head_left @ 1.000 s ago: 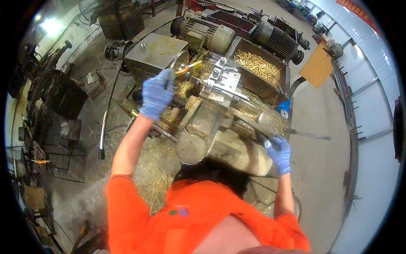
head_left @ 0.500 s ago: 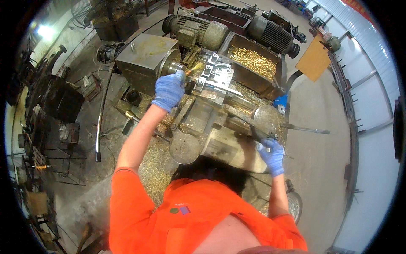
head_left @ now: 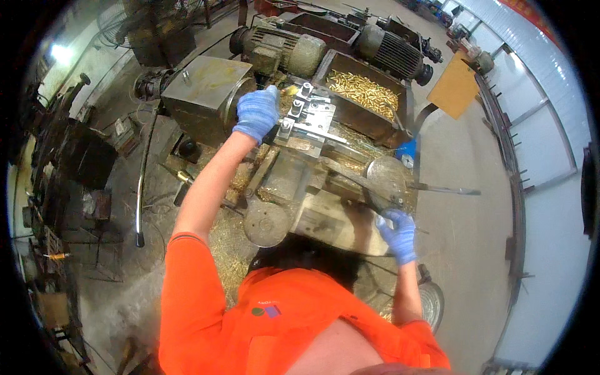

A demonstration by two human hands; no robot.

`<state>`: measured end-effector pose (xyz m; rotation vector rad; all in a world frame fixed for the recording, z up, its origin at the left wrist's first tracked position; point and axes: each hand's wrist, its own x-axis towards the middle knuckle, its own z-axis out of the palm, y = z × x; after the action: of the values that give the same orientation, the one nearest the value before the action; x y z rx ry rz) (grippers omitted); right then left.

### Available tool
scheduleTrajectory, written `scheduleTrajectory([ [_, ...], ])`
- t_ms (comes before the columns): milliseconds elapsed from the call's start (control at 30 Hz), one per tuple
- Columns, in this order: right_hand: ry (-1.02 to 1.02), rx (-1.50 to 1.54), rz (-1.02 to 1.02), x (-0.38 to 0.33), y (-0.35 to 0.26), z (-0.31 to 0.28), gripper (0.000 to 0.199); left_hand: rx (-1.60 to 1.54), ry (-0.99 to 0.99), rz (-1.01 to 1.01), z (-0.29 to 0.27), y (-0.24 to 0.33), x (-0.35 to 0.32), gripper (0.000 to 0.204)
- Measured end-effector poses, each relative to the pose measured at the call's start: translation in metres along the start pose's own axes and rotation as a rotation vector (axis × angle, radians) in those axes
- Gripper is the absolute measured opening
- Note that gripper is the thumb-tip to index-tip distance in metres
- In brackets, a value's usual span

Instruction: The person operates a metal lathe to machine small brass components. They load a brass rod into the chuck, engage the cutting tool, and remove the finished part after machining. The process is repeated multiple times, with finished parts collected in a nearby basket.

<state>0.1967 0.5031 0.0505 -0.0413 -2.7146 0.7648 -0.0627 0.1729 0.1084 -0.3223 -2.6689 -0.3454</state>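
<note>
My left hand (head_left: 257, 114), in a blue knitted glove, is in front of the lathe's headstock (head_left: 209, 84) and covers most of the spindle nose. Its fingers are curled together; what they hold, if anything, is hidden. Right of it, the tool block (head_left: 315, 115) carries several clamped bits and bright plates. My right hand (head_left: 398, 236), gloved alike, is closed around the end of a long lever (head_left: 350, 175) that slants down from the carriage. Beside that lever lies a round metal disc (head_left: 386, 175); another disc (head_left: 267, 223) sits nearer me on the left.
A metal bin (head_left: 362, 94) full of small brass-coloured parts stands behind the tool block. Two electric motors (head_left: 284, 50) sit farther back. A long upright lever (head_left: 147, 169) is at the left, a handle bar (head_left: 444, 189) juts out right. Brass chips (head_left: 234, 262) cover the floor.
My left hand has moved slightly right and up, across the spindle nose, which showed before. My right hand stays at the lever. The whole view has shifted a little left.
</note>
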Motion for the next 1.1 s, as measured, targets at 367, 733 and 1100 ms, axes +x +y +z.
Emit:
scheduleTrajectory([
  [367,0.075,0.018,0.021,-0.010,0.026,0.004,0.026,0.112,0.450,0.096,-0.066,-0.044,-0.034,0.014],
  [733,0.066,0.003,0.013,-0.027,0.023,-0.009,0.025,0.123,0.207,-0.035,-0.071,-0.098,-0.081,0.034],
  [1100,0.193,-0.157,0.932,-0.164,0.121,-0.111,0.041,-0.362,0.049,-0.085,0.014,-0.120,-0.190,0.033],
])
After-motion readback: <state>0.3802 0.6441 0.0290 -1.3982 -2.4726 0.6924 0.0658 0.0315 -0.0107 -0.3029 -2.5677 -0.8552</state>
